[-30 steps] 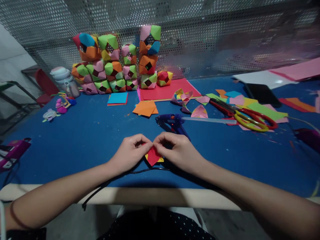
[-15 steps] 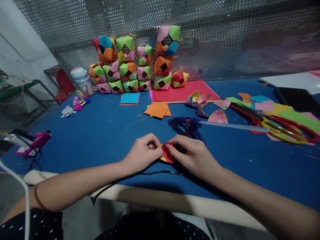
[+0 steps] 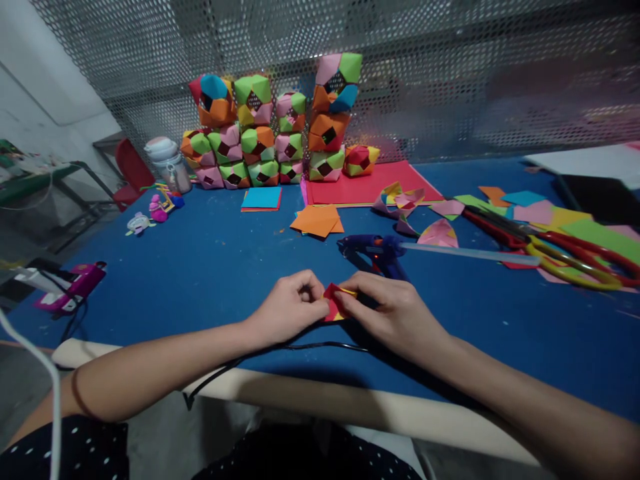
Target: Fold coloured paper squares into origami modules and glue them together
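A small folded red and yellow paper piece [image 3: 334, 305] is held between my two hands, just above the blue table near its front edge. My left hand [image 3: 296, 303] pinches its left side between thumb and curled fingers. On the opposite side, the thumb and fingers of my right hand [image 3: 383, 300] grip the paper's edge and cover part of it. Just beyond my right hand lies a blue glue gun [image 3: 375, 250] with a long clear glue stick [image 3: 465, 252] out of its back. Orange paper squares [image 3: 317, 220] lie farther back.
Stacked folded-paper balls [image 3: 257, 143] stand at the back, beside red sheets [image 3: 385, 183]. Scissors [image 3: 565, 257] rest on paper scraps at right, near a dark flat object [image 3: 593, 197]. A black cable [image 3: 325, 345] runs under my wrists. At left are a magenta device [image 3: 75, 287] and a jar [image 3: 167, 163].
The paper piece has turned in my fingers: its red part now shows more at the left and yellow at the right. Both hands stay in nearly the same place.
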A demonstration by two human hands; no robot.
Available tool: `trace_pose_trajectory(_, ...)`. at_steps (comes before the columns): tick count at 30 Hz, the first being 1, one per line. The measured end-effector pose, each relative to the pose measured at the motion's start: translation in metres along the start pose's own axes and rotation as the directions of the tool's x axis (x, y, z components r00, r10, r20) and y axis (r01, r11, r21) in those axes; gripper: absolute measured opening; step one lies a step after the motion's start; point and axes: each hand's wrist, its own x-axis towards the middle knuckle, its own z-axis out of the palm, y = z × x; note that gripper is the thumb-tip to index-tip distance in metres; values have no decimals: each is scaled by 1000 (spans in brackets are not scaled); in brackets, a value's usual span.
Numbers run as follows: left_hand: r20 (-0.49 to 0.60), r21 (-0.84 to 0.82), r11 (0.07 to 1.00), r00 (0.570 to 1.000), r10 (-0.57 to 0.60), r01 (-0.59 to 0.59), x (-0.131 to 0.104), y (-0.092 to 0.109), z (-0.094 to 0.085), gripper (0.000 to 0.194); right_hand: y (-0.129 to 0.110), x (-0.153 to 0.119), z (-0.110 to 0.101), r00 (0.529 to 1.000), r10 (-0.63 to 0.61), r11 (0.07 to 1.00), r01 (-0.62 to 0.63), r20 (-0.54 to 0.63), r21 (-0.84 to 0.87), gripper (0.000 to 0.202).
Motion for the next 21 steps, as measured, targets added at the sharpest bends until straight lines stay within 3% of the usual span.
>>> trace_pose_trajectory(7,-104,15,1000,995,8,-7,0,8,-3,10,-2,1,-3,997,46,999,-47,-69,-5,16)
trace_pose_trajectory(17,44,-98,991,995,-90,94,-1,3,-3,17,-5,0,-7,999,15,1000,-15,-32,4,19)
trace_pose_trajectory(21,-19,-97,992,997,-81,79,0,6,-3,11,-2,0,-5,999,41,999,-42,9,28,17)
